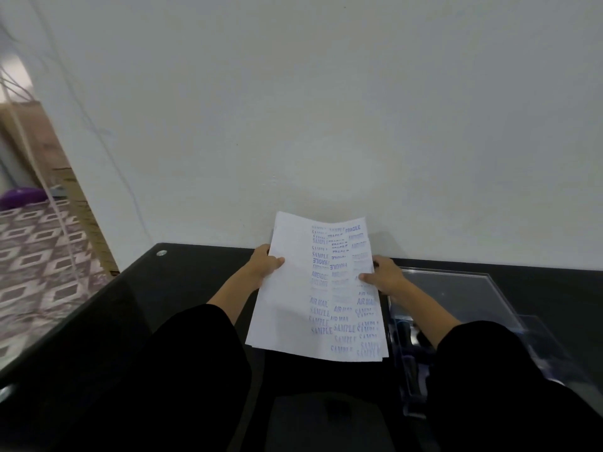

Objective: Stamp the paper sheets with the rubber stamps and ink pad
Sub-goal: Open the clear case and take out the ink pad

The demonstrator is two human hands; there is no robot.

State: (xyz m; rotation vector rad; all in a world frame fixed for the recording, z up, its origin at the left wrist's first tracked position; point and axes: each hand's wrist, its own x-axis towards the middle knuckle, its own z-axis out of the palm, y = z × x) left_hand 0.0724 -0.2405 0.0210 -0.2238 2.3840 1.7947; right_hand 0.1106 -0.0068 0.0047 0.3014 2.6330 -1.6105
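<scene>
**A:** What do we label at the centre?

**B:** We label a stack of paper sheets [293, 298], held above the black table [195, 288] and tilted up, so that its far edge stands against the white wall [326, 109]. Offset edges at the near right corner show us that there are several sheets. The right half of the top sheet carries blue impressions reading SAMPLE, FRAGILE and AIR MAIL, and the left half is blank. We cannot tell whether the near edge touches the table.

**A:** How do we read the hands?

**B:** The left hand [266, 265] grips the stack's left edge, with the thumb on the front face and the fingers hidden behind the paper. The right hand [386, 277] grips the right edge in the same way, its thumb pressing on the stamped area. Both arms wear black sleeves [202, 353].

**A:** What do we mark to the right?

**B:** A clear tray [456, 288] lies on the table just beside the stack, partly under the right forearm. Dark items [408, 340] lie in its near part, too blurred for us to name.

**A:** And to the left?

**B:** Past the table's left edge we see a patterned floor [39, 256] and, farther off, a purple object [21, 195].
</scene>
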